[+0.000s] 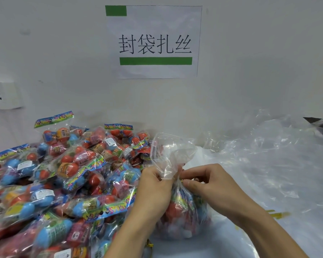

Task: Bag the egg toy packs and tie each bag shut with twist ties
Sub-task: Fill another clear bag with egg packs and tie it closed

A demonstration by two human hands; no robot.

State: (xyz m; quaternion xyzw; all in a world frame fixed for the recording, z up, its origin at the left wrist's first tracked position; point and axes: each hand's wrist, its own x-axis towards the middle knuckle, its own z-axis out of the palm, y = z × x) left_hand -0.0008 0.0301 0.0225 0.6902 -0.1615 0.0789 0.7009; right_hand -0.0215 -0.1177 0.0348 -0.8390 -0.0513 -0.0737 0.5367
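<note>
While the left hand (155,180) grips the gathered neck of the filled bag (183,207), the right hand (203,180) pinches a gold twist tie (182,180) there; tying seems underway, twisting next. Unbagged egg toy packs (63,174) lie piled left.

Two hands: the left hand (153,185) and the right hand (207,183). One filled clear bag (183,211) sits between them. Egg toy packs (63,174) lie in a heap on the tabletop (222,244), too many and too overlapped to count. One paper sign (154,41) is on the wall, with one socket (2,94) at the left. Gold twist ties (278,214) lie at the right, number unclear. Loose clear bags (268,155) are piled up, uncountable.
</note>
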